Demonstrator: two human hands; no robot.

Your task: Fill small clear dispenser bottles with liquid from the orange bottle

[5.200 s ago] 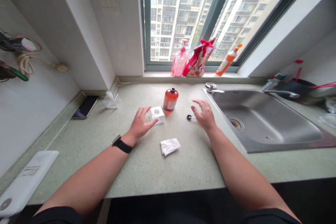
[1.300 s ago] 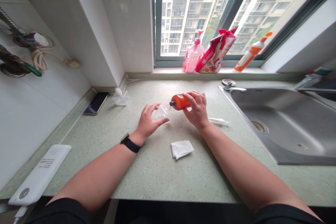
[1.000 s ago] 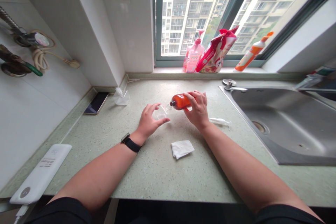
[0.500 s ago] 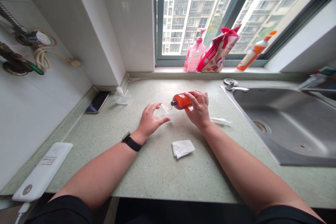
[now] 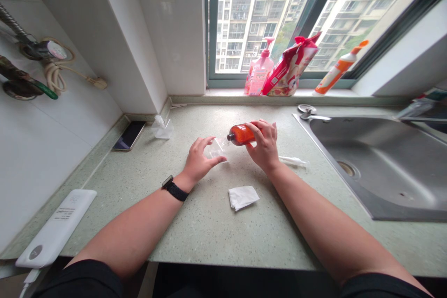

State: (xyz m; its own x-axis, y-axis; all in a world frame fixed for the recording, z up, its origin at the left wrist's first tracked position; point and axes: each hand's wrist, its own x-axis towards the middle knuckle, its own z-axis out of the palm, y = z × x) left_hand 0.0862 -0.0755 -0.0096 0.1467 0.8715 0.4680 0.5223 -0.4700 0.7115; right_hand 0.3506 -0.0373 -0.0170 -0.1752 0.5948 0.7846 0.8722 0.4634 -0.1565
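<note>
Stretched forward from the lower left, past a white device [image 5: 57, 228] and a phone [image 5: 129, 136] on the worktop [image 5: 206, 235], with a dark watch [image 5: 175, 188] strapped at the wrist. Ending in the left hand [image 5: 197, 158], bent into a wide C and grasping a clear bottle [image 5: 217, 149] between thumb and fingers. Leaned over rather than upright, with the clear neck directed rightward; cannot tell whether resting on the worktop or held just above. At the centre, set almost mouth to mouth with an amber bottle [image 5: 242, 134]; close enough perhaps to touch, but too fine to tell. Seems to hinge on that facing of necks, with the clear bottle nearer the left hand and the amber one nearer the right. Below, between the forearms, lying flat near a folded white tissue [image 5: 243, 198]. Laid crosswise along the amber bottle's long axis, near level, with the dark mouth facing left. Grasped around the amber body with the right hand [image 5: 264, 145], angled in from the lower right. Just beyond, lying beside a thin clear plastic piece [image 5: 294, 161], then bounded by a steel sink [image 5: 412, 214].
</note>
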